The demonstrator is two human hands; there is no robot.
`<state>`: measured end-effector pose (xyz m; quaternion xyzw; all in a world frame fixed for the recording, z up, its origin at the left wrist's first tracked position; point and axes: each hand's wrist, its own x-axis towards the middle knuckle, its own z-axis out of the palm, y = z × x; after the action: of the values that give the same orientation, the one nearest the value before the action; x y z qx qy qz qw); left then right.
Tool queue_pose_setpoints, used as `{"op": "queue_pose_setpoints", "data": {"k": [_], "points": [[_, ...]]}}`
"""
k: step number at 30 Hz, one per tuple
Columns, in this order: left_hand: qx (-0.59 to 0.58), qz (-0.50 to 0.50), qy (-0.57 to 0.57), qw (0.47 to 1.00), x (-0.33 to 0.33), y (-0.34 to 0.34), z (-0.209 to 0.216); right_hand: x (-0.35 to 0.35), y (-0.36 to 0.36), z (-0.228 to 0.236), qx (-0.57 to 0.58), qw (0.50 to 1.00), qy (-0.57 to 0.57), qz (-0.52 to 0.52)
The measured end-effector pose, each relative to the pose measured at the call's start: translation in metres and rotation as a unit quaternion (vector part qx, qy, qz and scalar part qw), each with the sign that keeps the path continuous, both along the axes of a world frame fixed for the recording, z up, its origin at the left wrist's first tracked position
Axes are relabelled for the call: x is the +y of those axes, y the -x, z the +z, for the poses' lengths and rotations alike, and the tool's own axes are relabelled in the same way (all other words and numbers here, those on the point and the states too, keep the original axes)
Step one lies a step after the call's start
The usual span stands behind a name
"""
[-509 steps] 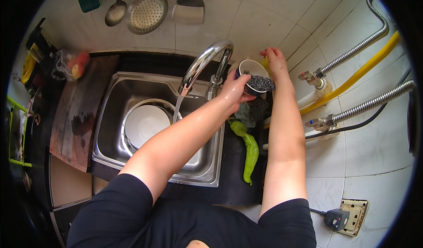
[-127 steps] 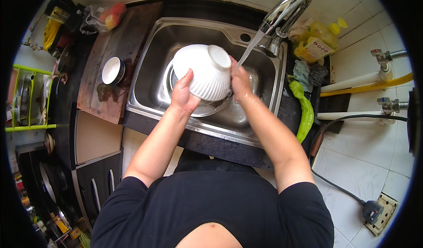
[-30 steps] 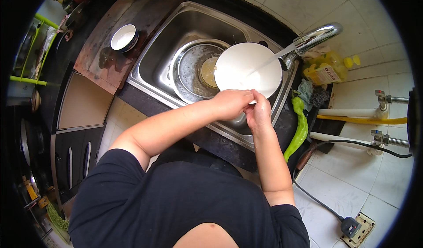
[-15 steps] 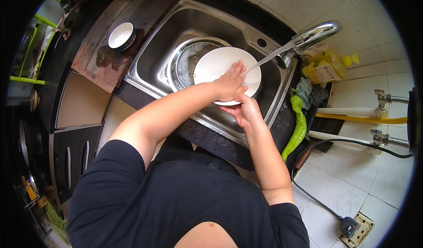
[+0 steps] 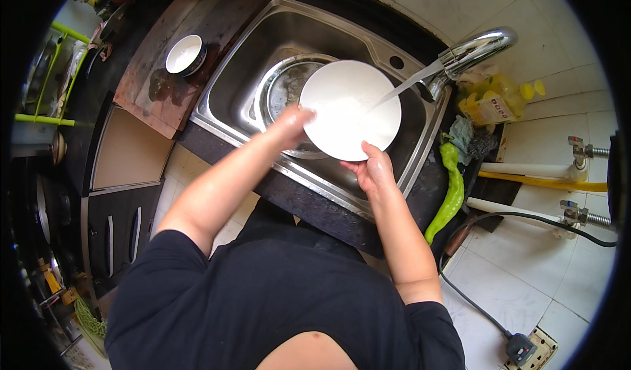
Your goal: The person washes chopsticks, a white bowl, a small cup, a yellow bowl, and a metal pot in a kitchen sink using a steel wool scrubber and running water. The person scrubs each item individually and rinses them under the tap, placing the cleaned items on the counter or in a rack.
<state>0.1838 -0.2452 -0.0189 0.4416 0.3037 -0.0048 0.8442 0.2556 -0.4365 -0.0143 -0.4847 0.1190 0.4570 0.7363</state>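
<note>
A white plate [image 5: 347, 94] is held tilted over the steel sink [image 5: 263, 28], with water from the chrome faucet [image 5: 474, 51] striking its face. My right hand [image 5: 374, 168] grips the near rim, thumb on top and fingers beneath. At the plate's left edge is my left hand [image 5: 290, 126]; motion smears its fingers, so I cannot tell their pose or whether they touch the plate. Below the plate, a round metal basin [image 5: 268, 94] rests in the sink, partly covered by the plate and my left hand.
A small bowl [image 5: 186, 55] stands on the wet brown board [image 5: 141, 97] left of the sink. On the right lie a long green pepper [image 5: 452, 192], a grey-blue cloth [image 5: 462, 136] and a yellow package [image 5: 490, 107]. A black cable [image 5: 476, 314] runs along the tiled wall.
My left hand has slid left, off the plate's face to its left edge. The plate has shifted slightly right and away from me, still in my right hand.
</note>
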Motion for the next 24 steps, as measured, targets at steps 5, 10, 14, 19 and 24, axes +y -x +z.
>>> {"op": "queue_pose_setpoints", "data": {"k": [5,10,14,19,24], "points": [[0.002,0.068,0.057,0.996,-0.051,0.017,0.005,0.015,0.009,-0.013,0.035,0.999,-0.013,-0.014],[0.036,0.048,-0.141,0.988,-0.036,0.015,0.042,0.017,-0.004,-0.039,0.017,0.999,0.025,0.046],[-0.012,-0.008,-0.458,0.889,-0.015,0.028,0.028,0.025,-0.027,-0.051,0.049,0.996,-0.016,0.068],[-0.030,-0.061,-0.567,0.821,-0.012,0.032,0.051,0.046,-0.035,-0.038,0.073,0.988,-0.113,0.081],[-0.107,-0.047,-0.642,0.757,0.007,0.041,0.056,0.076,-0.035,-0.037,0.053,0.987,-0.141,0.060]]}}
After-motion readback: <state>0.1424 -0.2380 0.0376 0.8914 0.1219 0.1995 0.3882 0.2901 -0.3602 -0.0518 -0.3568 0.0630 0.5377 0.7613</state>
